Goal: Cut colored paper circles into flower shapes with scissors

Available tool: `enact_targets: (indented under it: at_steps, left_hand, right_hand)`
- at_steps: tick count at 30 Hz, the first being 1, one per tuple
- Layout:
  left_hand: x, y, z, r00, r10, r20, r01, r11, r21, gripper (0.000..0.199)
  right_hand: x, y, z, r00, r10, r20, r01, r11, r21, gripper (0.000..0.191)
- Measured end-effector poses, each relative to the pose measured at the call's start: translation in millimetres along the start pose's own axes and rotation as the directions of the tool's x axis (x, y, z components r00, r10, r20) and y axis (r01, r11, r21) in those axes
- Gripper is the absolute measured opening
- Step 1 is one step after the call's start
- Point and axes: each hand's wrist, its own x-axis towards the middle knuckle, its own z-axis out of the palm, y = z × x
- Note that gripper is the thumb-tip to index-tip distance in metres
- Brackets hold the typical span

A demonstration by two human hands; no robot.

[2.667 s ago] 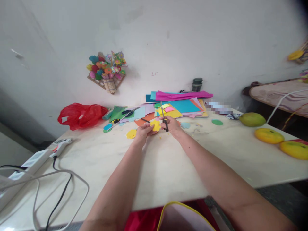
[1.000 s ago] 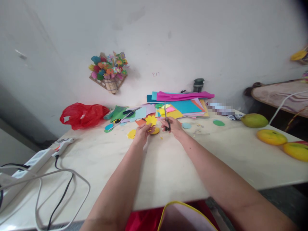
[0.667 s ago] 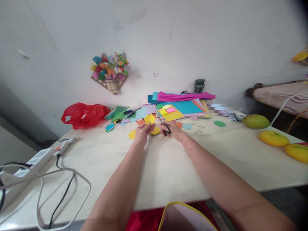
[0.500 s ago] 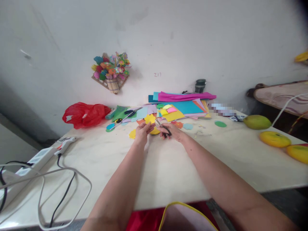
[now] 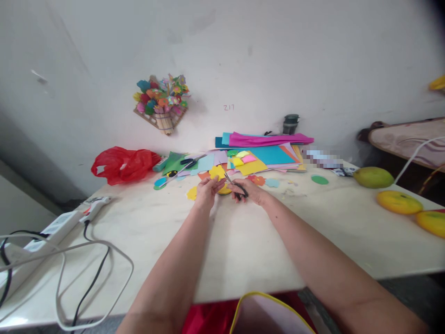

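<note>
My left hand [image 5: 207,189] pinches a yellow paper flower [image 5: 217,172] by its lower edge, above the table. My right hand [image 5: 248,191] is closed around the dark handles of a pair of scissors [image 5: 239,188]. The scissor blades point up and left, spread apart, beside the flower's right edge. Below the hands lies a round yellow piece [image 5: 225,189], partly covered by my fingers. Another yellow cut-out [image 5: 191,193] rests left of my left hand. Right of the scissors are a red-orange paper flower [image 5: 256,180] and a light blue one [image 5: 271,183].
Behind the hands are stacked coloured sheets [image 5: 274,156] and a second pair of scissors [image 5: 190,161]. A red plastic bag [image 5: 125,164] sits at the left, a power strip [image 5: 52,229] with looping cables nearer. Mangoes [image 5: 399,202] lie at the right. A flower decoration [image 5: 162,103] hangs on the wall.
The scissor blades have spread wider beside the yellow flower. Both hands keep nearly the same place and hold the same things; the whole view has shifted slightly.
</note>
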Motion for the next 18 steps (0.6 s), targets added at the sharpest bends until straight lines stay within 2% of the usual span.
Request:
enact_targets:
  at_steps: [18]
  left_hand:
    - [-0.1, -0.6, 1.6, 1.0, 0.003, 0.031, -0.002, 1.0, -0.022, 0.019]
  right_hand:
    - [-1.1, -1.9, -0.1, 1.0, 0.005, -0.006, -0.005, 1.0, 0.0, 0.032]
